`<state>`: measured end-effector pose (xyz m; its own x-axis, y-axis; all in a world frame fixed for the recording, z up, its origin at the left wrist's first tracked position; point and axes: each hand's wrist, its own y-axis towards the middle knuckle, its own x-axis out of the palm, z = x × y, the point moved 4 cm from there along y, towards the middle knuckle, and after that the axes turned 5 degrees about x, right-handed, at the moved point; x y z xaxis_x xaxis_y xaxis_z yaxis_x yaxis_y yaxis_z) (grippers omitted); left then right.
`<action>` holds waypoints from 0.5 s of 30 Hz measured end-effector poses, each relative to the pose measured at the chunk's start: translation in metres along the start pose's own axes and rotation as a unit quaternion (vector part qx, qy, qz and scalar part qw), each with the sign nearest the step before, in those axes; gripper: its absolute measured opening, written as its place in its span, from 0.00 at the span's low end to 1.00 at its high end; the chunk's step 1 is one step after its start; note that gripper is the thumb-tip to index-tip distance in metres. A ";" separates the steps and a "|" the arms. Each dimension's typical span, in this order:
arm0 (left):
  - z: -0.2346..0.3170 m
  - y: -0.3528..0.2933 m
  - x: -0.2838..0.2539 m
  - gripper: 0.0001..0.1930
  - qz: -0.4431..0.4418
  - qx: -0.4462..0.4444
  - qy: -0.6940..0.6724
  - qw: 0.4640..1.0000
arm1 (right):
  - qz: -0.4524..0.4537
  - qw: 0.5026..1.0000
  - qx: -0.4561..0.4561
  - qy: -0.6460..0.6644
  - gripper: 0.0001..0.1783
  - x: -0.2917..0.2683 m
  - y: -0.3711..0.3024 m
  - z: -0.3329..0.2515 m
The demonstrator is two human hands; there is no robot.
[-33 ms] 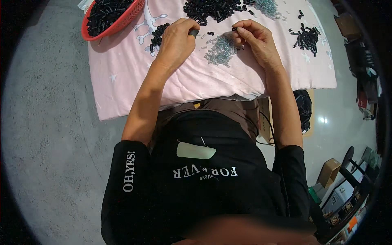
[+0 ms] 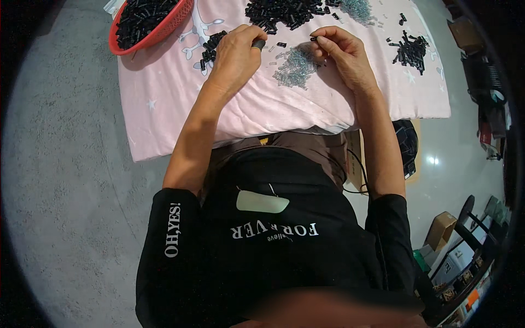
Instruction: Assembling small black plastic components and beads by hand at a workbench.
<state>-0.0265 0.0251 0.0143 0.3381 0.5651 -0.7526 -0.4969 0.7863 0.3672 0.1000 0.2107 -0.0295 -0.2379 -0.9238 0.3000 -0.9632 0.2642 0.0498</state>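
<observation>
1. Packages first: over at the right edge there's a small brown cardboard box on the floor, plain and squarish, with a dark rack just beside it holding little boxes in white, yellow and orange. It's squashed by the lens there, so I can't make out more than colours.
2. Another brown carton sits at the top right, off the far corner of the surface.
3. The surface itself is covered with a pink cloth with pale white star and rabbit shapes printed on it.
4. Top left, a red plastic basket hangs over the cloth's corner, full of short black tubes.
5. A big heap of black tubes lies at the top middle, a smaller black bunch off to the right.
6. Between the hands is a pile of small silvery metal bits, probably springs or pins, too tiny to say.
7. Left hand: grip pressed together, pinching one short black tube between thumb and forefinger, just above the cloth, next to a little cluster of black tubes.
8. Right hand: fingertips pinched on a tiny dark piece, held just beside the silvery pile.
</observation>
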 end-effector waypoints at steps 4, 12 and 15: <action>0.001 -0.001 0.002 0.13 -0.008 0.011 0.023 1.000 | 0.017 1.000 0.004 -0.001 0.10 0.002 -0.001 -0.001; -0.001 -0.002 0.007 0.13 -0.021 0.006 0.043 0.999 | 0.017 1.000 0.003 0.007 0.11 0.001 0.000 -0.001; 0.000 -0.001 0.007 0.13 -0.028 0.013 0.051 0.998 | 0.024 1.000 0.004 0.004 0.11 0.000 0.000 0.000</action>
<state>-0.0236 0.0280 0.0087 0.2807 0.4922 -0.8240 -0.4587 0.8229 0.3353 0.1000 0.2106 -0.0290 -0.2824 -0.9081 0.3091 -0.9519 0.3053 0.0270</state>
